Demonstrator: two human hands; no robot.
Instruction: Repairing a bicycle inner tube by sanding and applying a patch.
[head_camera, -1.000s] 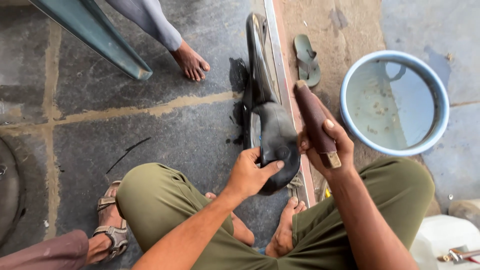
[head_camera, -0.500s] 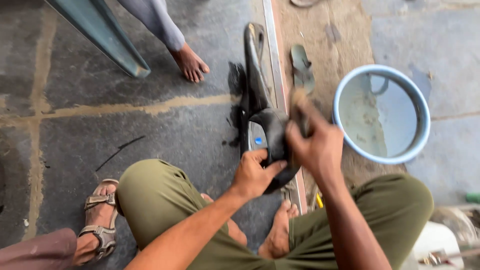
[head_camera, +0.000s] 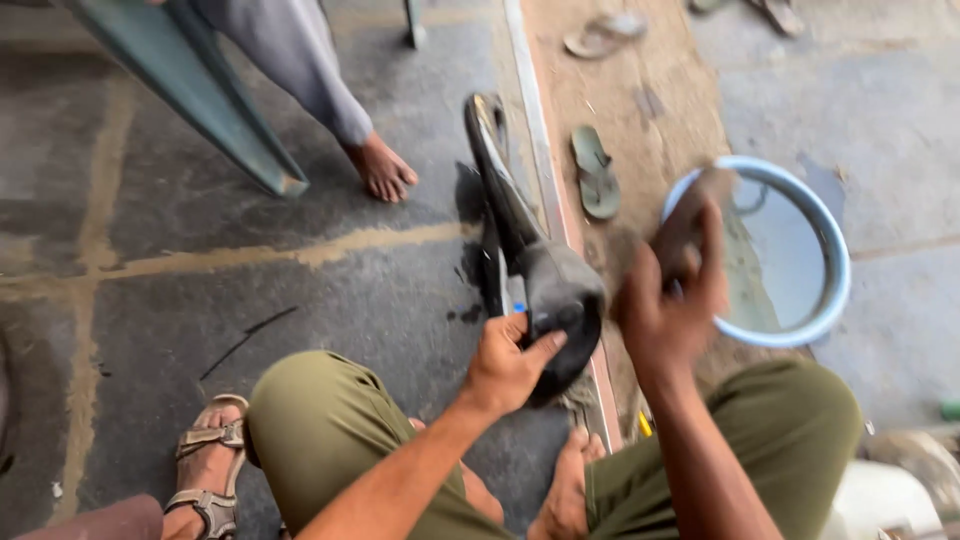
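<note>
A: What's the left hand (head_camera: 510, 365) doing?
B: Clamped on the black tube (head_camera: 560, 305), dead centre. Looks soft, floppy; best gripped at that fold.
A: Right hand (head_camera: 668, 315)?
B: At two o'clock, fist closed round a blurred brown block (head_camera: 690, 225).
A: Anything crowding it?
B: Basin (head_camera: 835, 290) at three, rail (head_camera: 545, 150) behind.

A blue-rimmed basin (head_camera: 835, 290) sits on the stone floor (head_camera: 150, 300). Left of the basin lies a green sandal (head_camera: 596, 172), and farther left a bare foot (head_camera: 382, 168) beside a green chair leg (head_camera: 215, 115). Well below-left of the basin is a sandalled foot (head_camera: 205, 480).
</note>
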